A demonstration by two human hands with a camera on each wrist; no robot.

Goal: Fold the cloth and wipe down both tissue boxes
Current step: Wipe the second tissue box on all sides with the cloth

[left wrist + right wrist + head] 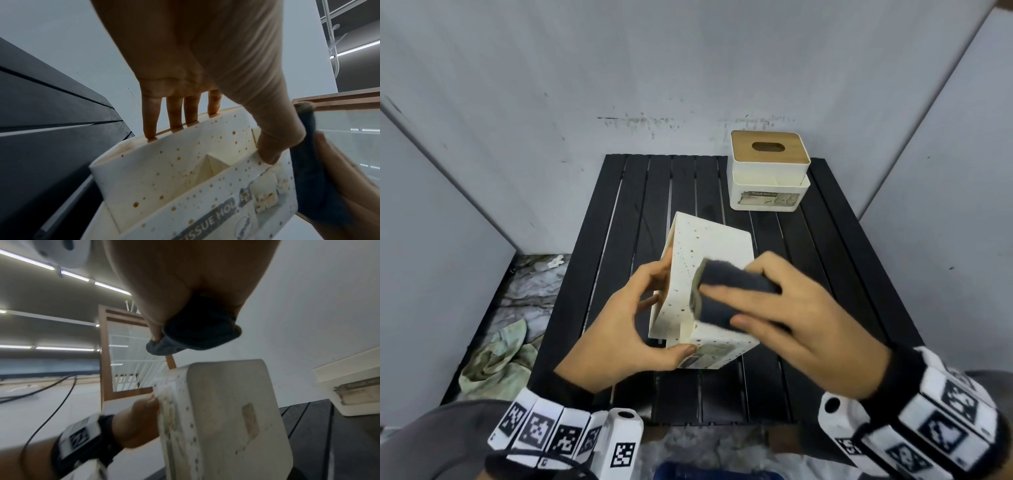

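Observation:
A white tissue box [698, 260] speckled with brown spots stands tipped on its side over the black slatted table [619, 212]. My left hand [633, 318] grips it, thumb [273, 146] on the labelled front and fingers [150, 116] on the far edge. My right hand [791, 308] holds a folded dark grey cloth [726, 294] against the box's upward face. In the right wrist view the cloth [197, 331] is bunched under my palm above the box [222, 418]. A second white tissue box [768, 171] with a wooden lid stands upright at the table's back right.
A crumpled pale green rag [496, 359] lies on the floor left of the table. Grey walls close in behind and on both sides. Bare table slats lie at the back left and along the front edge.

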